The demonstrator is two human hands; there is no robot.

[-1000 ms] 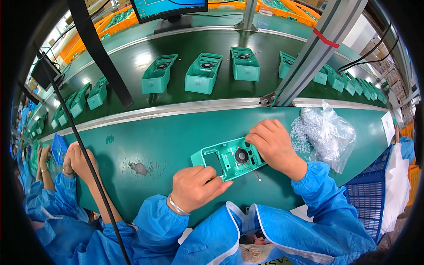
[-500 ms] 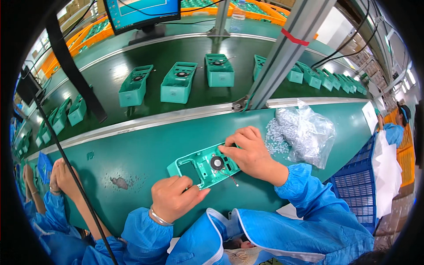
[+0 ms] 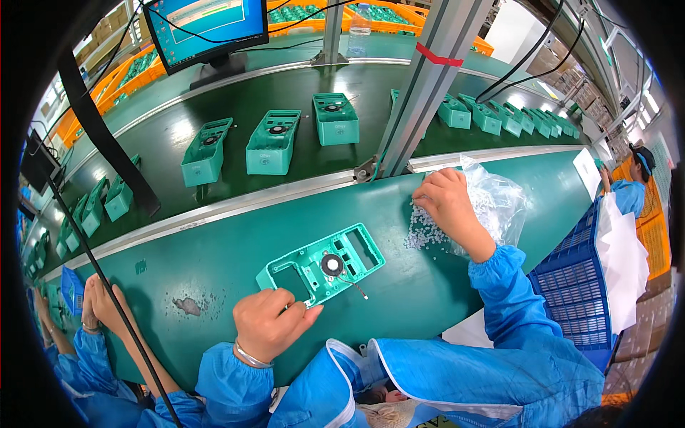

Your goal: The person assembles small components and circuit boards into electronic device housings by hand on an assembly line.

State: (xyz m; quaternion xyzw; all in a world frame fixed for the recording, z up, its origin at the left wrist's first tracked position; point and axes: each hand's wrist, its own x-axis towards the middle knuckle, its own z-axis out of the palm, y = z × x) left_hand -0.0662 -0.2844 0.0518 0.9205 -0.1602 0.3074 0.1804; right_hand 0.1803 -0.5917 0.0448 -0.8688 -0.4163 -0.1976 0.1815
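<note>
A green plastic housing [image 3: 319,284] lies open side up on the green worktable, with a round black-and-white speaker [image 3: 332,265] in it and a thin wire trailing over its near edge. My left hand [image 3: 270,322], fingers curled, grips the housing's near left corner. Off to the right, my right hand [image 3: 451,208] is at a heap of small pale plastic pieces [image 3: 425,230] spilling from a clear plastic bag [image 3: 508,200]. Its fingertips are pinched together over the heap, and whatever they hold is too small to make out.
Beyond a metal rail, several similar green housings [image 3: 273,143] stand on a dark green belt. A metal post [image 3: 421,93] rises at the rail. A blue crate [image 3: 571,274] stands at right. Another person's hands [image 3: 107,303] are at left, behind a thin black rod [image 3: 93,250].
My right hand has let go of the housing and moved right to the heap of small pieces. My left hand stays at the housing's corner. The whole view has shifted slightly.
</note>
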